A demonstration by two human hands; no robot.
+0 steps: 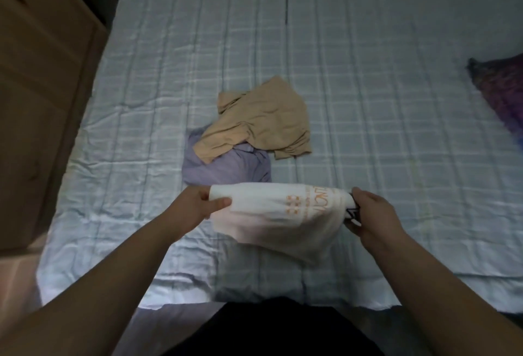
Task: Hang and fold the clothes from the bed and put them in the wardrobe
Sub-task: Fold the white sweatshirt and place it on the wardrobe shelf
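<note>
white garment: a white cloth garment with orange printed lettering (271, 214), held stretched between both hands just above the near edge of the pale blue checked bed sheet (382, 100)
left hand (198, 208): grip pinches the garment's left end, thumb on top
right hand (376, 214): grip clenched round the garment's right end, by a black mark
tan garment: a crumpled tan fabric top (260, 120), beyond the white garment, overlapping a crumpled lavender cloth (226, 168)
purple patterned fabric (501, 92): far right of the white garment
brown wooden furniture (42, 72): left of the bed
</note>
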